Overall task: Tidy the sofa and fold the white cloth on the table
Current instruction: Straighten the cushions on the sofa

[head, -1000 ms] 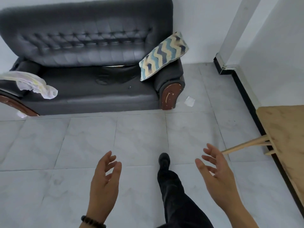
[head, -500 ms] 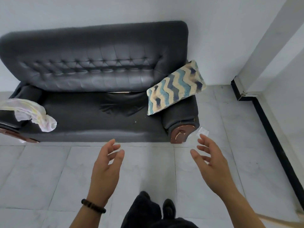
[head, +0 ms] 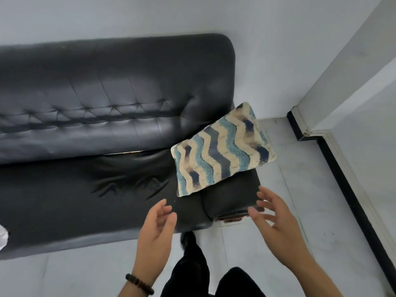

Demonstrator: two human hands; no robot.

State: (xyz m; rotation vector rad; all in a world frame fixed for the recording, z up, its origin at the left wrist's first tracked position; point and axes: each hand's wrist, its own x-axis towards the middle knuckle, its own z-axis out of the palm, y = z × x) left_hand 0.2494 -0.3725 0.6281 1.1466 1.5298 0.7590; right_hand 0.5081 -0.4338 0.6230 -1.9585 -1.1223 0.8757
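The sofa (head: 107, 103), dark and tufted, runs off the left edge of the picture, so its left end is cut off. At its right end the pillow (head: 220, 148), with wavy blue and cream stripes, lies tilted across the armrest (head: 231, 196), one lower corner reaching down to the seat. It hides the place where the armrest meets the sofa's back.

Both hands hover in front of the sofa's right end, just short of the pillow and touching nothing. The left hand (head: 155, 234) is over the seat's front edge, fingers relaxed and spread, holding nothing; a bead bracelet (head: 139, 284) circles its wrist. The right hand (head: 276, 226) is before the armrest's front end, also empty with loose fingers, and it covers most of the reddish trim there. The fingertips are blurred.

By the sofa's front left, a sliver of white cloth (head: 3, 236) shows at the picture's edge; the rest is cut off, and its shape cannot be made out.

A dark shoe (head: 188, 239) stands on the floor just before the sofa's front, between the hands.
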